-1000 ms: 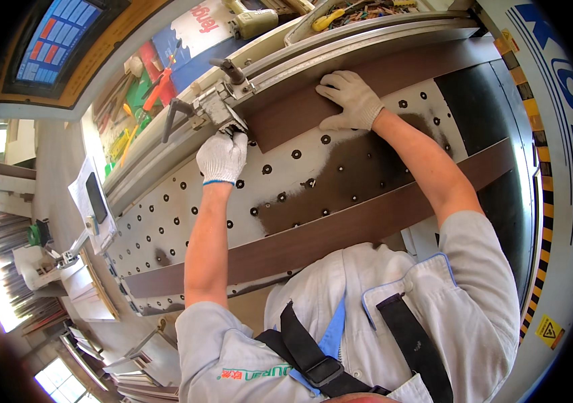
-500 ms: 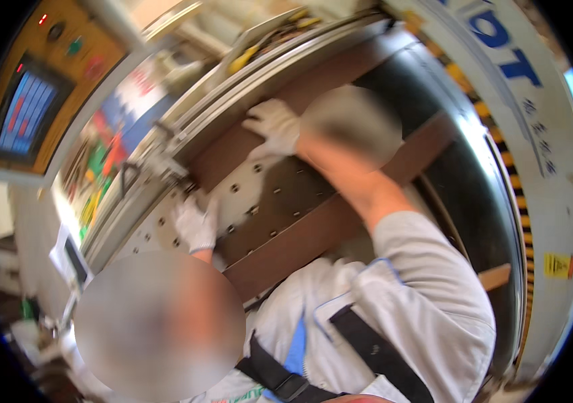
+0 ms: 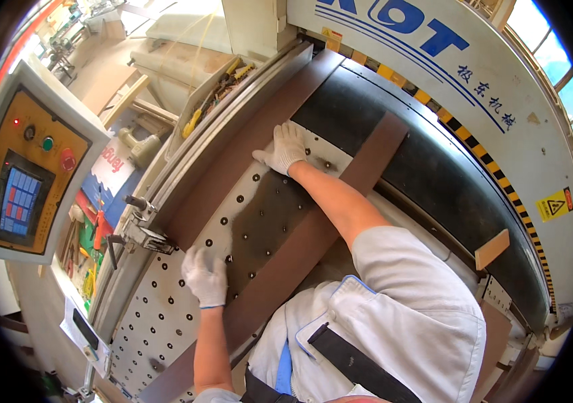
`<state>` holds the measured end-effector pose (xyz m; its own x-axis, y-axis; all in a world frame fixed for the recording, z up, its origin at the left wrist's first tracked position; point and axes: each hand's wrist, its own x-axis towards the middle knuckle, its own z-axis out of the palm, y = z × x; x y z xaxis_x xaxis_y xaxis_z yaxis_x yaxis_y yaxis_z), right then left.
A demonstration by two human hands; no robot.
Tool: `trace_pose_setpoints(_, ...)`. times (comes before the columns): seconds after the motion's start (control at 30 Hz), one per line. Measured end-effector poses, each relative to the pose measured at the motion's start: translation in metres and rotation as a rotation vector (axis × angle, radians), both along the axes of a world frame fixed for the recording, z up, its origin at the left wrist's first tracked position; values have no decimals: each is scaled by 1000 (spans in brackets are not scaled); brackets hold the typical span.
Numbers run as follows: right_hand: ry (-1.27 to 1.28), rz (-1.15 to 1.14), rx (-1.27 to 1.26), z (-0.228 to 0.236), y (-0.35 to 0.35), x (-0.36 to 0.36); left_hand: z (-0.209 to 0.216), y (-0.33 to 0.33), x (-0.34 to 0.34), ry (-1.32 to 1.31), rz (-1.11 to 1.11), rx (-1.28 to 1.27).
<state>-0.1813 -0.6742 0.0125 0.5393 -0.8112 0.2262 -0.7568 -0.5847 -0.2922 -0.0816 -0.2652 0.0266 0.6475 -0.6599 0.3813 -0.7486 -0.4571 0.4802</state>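
Observation:
My right hand (image 3: 285, 149), in a white knit glove, lies with fingers spread at the inner edge of a long brown board (image 3: 246, 151). That board runs along the metal fence. My left hand (image 3: 206, 277), gloved too and slightly blurred, hovers over or rests on the perforated metal bed (image 3: 159, 295), just off the board's near end; its fingers look apart and nothing shows in them. Beside it, a metal stop block (image 3: 149, 235) sits on the fence at the end of the board. A second brown strip (image 3: 300, 248) crosses the bed under my right forearm.
A control panel (image 3: 34, 171) with a lit screen stands at the left. Behind the fence lies a tray of tools (image 3: 219, 91). The machine's white beam (image 3: 427, 60), edged in yellow-black stripes, curves along the right above a black surface (image 3: 447, 181). A small wood piece (image 3: 492, 250) lies there.
The view has turned and steadied. My left hand has drawn back from beside the stop block toward me. My right hand remains at the long board's inner edge.

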Motion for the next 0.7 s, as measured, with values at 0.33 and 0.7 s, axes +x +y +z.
trace_pose_setpoints(0.33,171,148,46,29,12,4,196,-92,119,-699,206,-232)
trace_pose_setpoints(0.7,-62,170,211,26,2,-6,234,-85,302,-1017,553,249)
